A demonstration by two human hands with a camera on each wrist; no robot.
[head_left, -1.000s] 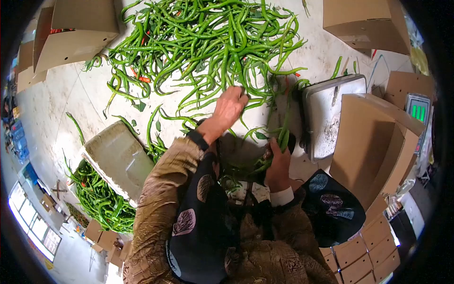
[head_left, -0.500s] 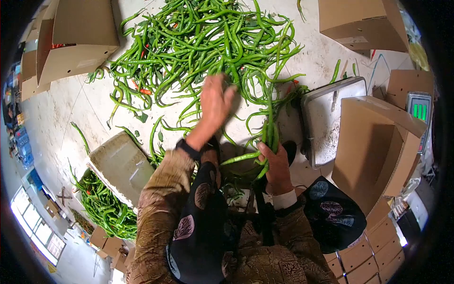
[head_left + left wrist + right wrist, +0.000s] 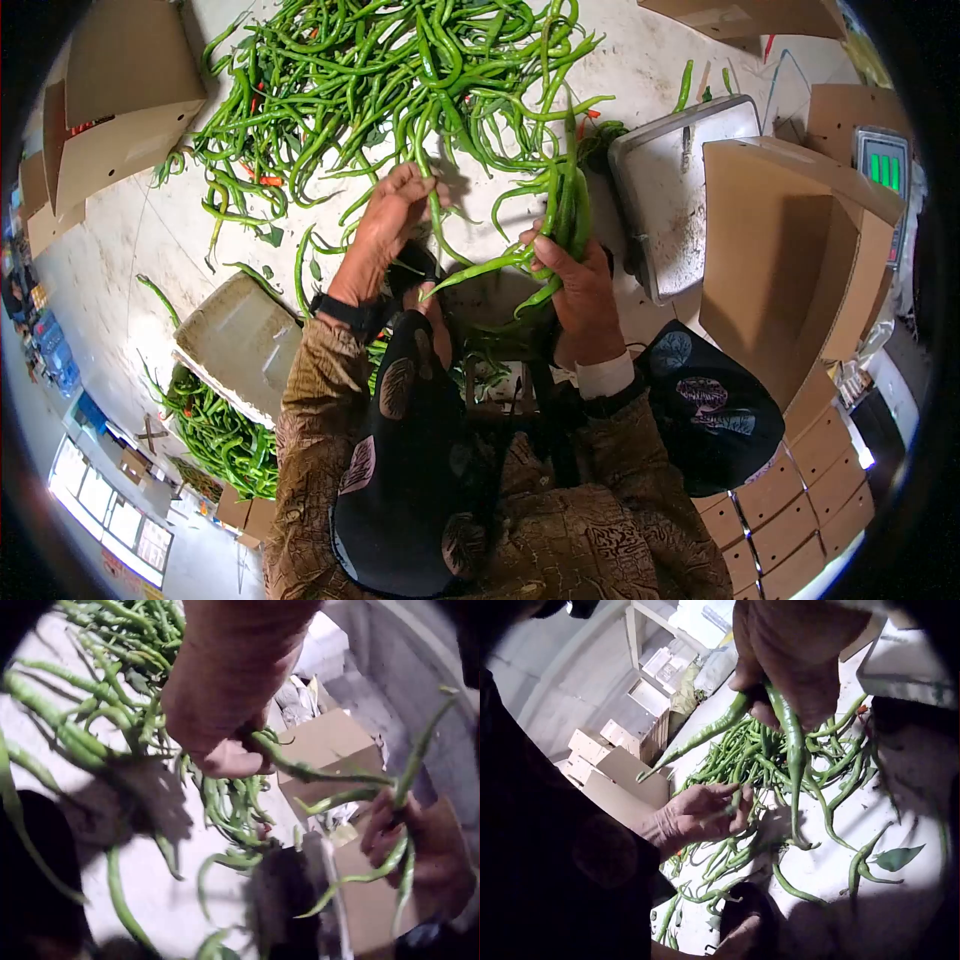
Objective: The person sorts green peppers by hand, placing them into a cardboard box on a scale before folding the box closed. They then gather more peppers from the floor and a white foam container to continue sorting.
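My left hand point(image 3: 393, 215) pinches a long green chili pepper point(image 3: 437, 222) near its upper end, in front of the pile. In the left wrist view that chili pepper point(image 3: 315, 774) stretches from my fingers toward the right hand. My right hand point(image 3: 582, 300) grips a bunch of green chili peppers point(image 3: 566, 215), their ends sticking out above and below the fist. Two of these peppers point(image 3: 793, 750) hang from the right fist in the right wrist view. Beyond both hands a large pile of green chili peppers point(image 3: 370, 90) spreads over the pale floor point(image 3: 165, 235).
A tipped white container point(image 3: 240, 340) with more peppers lies at left. On the right are a scale platform point(image 3: 685, 195), an open cardboard box point(image 3: 770, 270) and a lit display point(image 3: 885, 170). Other boxes point(image 3: 135, 85) stand at the far left; stacked cartons point(image 3: 790, 510) sit lower right.
My left hand has come away from the pile, back and to the left, and now holds a single chili pepper. My right hand keeps its bunch, raised slightly. The head view has shifted.
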